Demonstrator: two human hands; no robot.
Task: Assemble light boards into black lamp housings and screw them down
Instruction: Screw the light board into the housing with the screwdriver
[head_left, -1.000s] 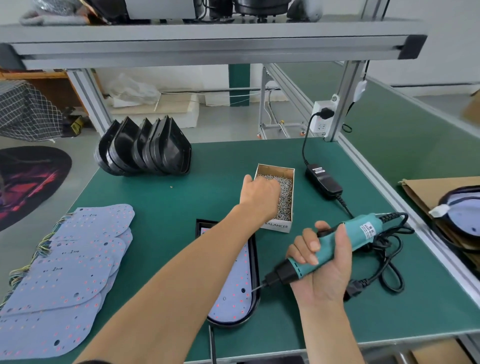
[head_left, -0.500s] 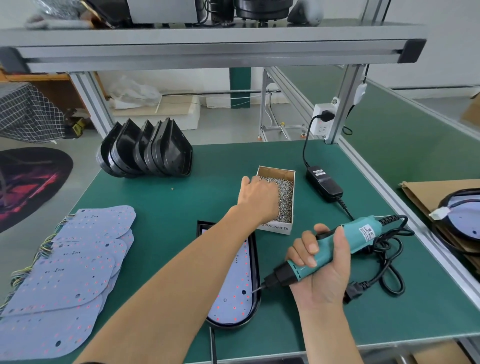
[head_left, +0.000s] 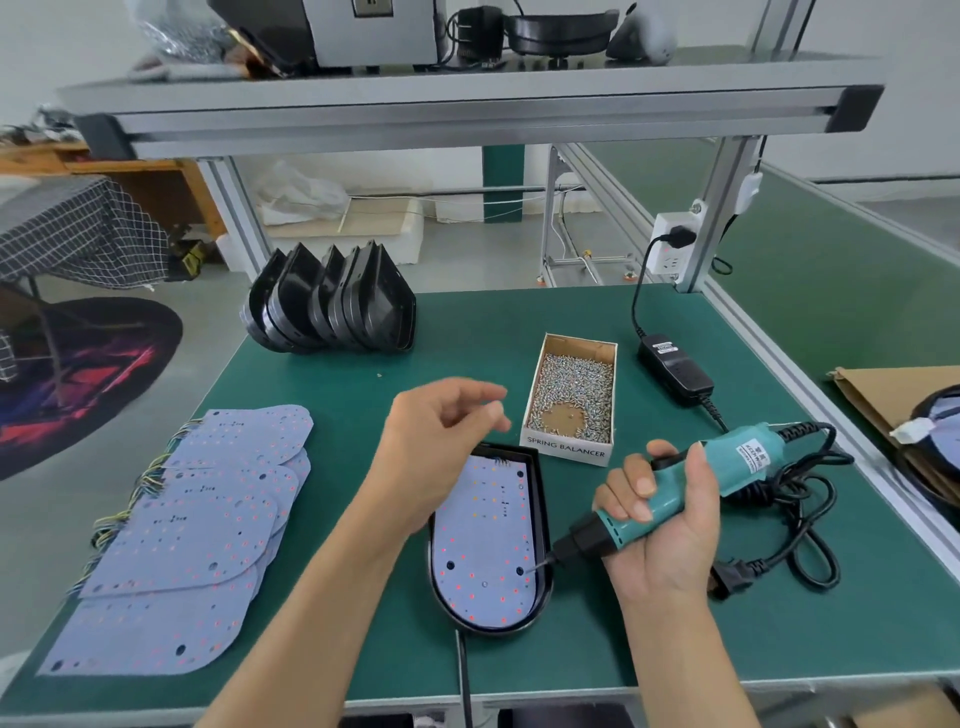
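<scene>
The green bench (head_left: 519, 332) is carrying everything, and nearest the right hand's (head_left: 670, 535) grip a black lamp housing (head_left: 543, 525) is lying flat with a light board (head_left: 485, 535) seated inside it. To the far side of that grip from the person, the cardboard screw box (head_left: 571, 395) is sitting open; well off to the left, a stack of spare light boards (head_left: 176, 540) is fanning out, and beyond it a row of empty housings (head_left: 332, 301) is leaning together.

The right hand is wrapping fully around the teal electric screwdriver (head_left: 675, 493), whose bit is angling down toward a hole at the board's near right edge. The left hand (head_left: 436, 457), which a second ago was dipping into the screw box, is now lifting clear and hovering over the housing's far end, fingers blurred and loosely pinching; whether a screw is sitting between them I cannot tell.

That withdrawal is suggesting a screw is being fetched, so the board is probably waiting for its next fastener, and placing it on the bit or the hole is likely the coming step.
</scene>
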